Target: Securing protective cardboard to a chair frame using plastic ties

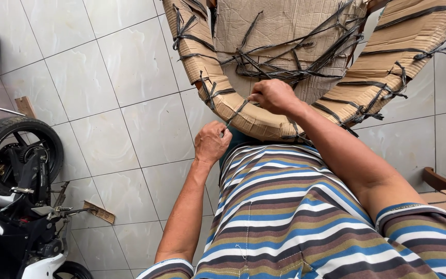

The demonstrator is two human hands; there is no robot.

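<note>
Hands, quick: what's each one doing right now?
Left hand: closed, pulling a dark strap.
Right hand: closed, pinching the same strap against the cardboard-wrapped ring.

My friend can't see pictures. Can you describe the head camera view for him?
Two bare hands, left hand and right hand, pull a dark plastic strap on a curved cardboard-wrapped bundle, over a white tiled floor beside a parked motorcycle.
</note>
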